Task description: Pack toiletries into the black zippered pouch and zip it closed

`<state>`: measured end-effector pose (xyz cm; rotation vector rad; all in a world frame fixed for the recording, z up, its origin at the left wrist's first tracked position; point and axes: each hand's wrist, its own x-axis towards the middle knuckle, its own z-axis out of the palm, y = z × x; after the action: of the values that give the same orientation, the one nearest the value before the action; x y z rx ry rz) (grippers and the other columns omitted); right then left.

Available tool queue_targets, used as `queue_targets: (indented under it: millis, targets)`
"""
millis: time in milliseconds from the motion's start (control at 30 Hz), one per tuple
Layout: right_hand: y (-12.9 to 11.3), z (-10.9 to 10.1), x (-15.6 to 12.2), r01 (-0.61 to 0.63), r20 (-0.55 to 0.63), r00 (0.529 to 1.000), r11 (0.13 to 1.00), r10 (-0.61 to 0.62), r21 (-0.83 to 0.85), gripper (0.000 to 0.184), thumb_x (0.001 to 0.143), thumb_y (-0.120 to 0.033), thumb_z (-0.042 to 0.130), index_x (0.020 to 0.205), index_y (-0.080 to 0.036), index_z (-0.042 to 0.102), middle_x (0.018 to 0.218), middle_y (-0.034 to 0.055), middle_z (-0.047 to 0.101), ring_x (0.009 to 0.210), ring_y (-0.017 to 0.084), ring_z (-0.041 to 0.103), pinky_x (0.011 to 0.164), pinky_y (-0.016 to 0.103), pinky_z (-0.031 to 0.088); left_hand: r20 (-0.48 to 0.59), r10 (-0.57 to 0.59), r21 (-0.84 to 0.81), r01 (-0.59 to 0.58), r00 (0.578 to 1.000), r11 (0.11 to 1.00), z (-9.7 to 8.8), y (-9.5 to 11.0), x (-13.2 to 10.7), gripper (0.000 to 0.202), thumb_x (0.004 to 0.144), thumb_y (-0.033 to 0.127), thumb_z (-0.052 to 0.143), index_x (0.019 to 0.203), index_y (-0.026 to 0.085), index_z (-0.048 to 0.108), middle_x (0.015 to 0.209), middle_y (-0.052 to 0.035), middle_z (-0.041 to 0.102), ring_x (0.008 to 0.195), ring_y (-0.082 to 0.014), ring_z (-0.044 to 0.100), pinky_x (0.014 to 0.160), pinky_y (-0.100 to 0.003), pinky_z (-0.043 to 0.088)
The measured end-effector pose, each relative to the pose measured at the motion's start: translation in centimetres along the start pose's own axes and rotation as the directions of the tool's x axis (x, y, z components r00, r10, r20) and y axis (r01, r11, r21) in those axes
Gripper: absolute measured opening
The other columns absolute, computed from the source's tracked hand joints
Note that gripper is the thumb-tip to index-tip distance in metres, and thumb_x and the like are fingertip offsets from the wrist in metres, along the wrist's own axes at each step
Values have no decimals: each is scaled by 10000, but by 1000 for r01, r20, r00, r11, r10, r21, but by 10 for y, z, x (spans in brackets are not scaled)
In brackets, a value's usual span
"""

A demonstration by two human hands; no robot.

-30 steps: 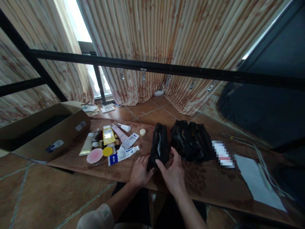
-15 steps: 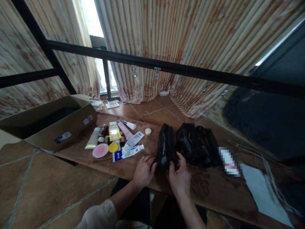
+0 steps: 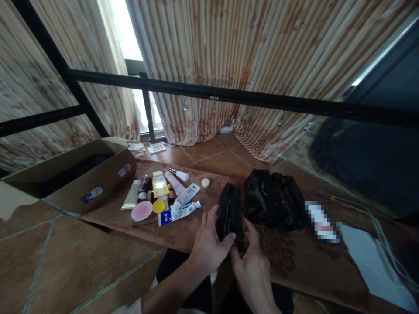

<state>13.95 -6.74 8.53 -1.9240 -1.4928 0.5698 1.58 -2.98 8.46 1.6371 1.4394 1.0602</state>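
A small black pouch (image 3: 229, 208) stands on its edge on the brown mat (image 3: 183, 229) in front of me. My left hand (image 3: 208, 244) wraps round its near left side, thumb across the front. Just right of it, my right hand (image 3: 252, 259) pinches the pouch's lower near end with closed fingers. Behind the pouch lies a heap of black bags (image 3: 273, 198). To the left sits a cluster of cosmetic tubes (image 3: 178, 203), a yellow sachet (image 3: 160, 185), a pink round lid (image 3: 142, 211) and a yellow round lid (image 3: 159, 206).
An open cardboard box (image 3: 70, 176) stands at the far left. A white sheet (image 3: 373, 266) lies at the right, with a thin cable (image 3: 382, 226) near it. A black metal rail (image 3: 229, 96) crosses in front of striped curtains (image 3: 229, 56). The floor is brown tile (image 3: 59, 266).
Both hands have drawn the small black pouch nearer to me and closed more tightly on it. The view has shifted slightly; the other items lie as before.
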Motion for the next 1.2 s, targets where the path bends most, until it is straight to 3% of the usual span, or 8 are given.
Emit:
queue_targets:
  millis: [133,333,500,633,867,1067,1200]
  targets:
    - [-1,-12,21,73,-98,992,991,-84,-113,651,817,-261,448,1443,-194,285,1342,132,532,1063,280,627,769,399,542,-30,74,34,-73,997,997,-3,2,10,746,677,-8,487,1365,254,364,1229,-80,515,1136,-222,550,998,-404,467]
    - [21,-29,33,96,-185,975,982,-126,-161,550,786,-147,391,1313,-250,508,1270,79,530,1029,222,622,843,378,530,-139,106,141,-86,985,986,-25,-26,13,641,643,-33,442,1197,264,567,1324,-49,433,1036,-202,603,902,-380,538]
    - [27,-24,31,169,-176,963,966,-204,-195,475,781,-106,361,1144,-231,640,1296,79,507,1092,215,591,909,380,508,-42,211,242,-195,977,951,-23,-25,12,475,694,-16,441,1018,247,669,1372,-36,415,1115,-210,574,964,-381,508]
    - [26,-21,30,191,-153,962,959,-226,-211,438,793,-102,360,1099,-203,656,1256,92,552,1089,217,597,925,383,505,3,208,337,-197,978,921,-18,-18,11,438,724,22,477,1078,224,635,1371,-70,447,1211,-262,521,1014,-433,474]
    - [16,-20,23,180,-112,972,959,-208,-220,347,880,-249,382,1065,-194,672,1218,104,597,1054,244,617,880,414,525,40,204,289,-207,978,935,-8,-15,1,339,844,202,521,1178,233,567,1339,-99,477,1207,-257,532,1004,-438,479]
    - [4,-8,3,224,-43,971,955,-237,-192,351,900,-320,410,1122,-184,645,1310,139,525,1164,268,557,914,419,515,57,205,269,-212,977,940,0,-12,-9,518,792,216,598,1292,277,477,1464,-89,331,1256,-288,482,1003,-462,483]
    - [6,-1,-6,246,-30,966,953,-255,-177,378,914,-357,391,1115,-168,648,1338,159,484,1211,286,514,942,441,499,44,232,272,-235,972,933,1,-12,-14,574,769,167,599,1312,295,462,1508,-85,267,1166,-276,550,967,-461,513]
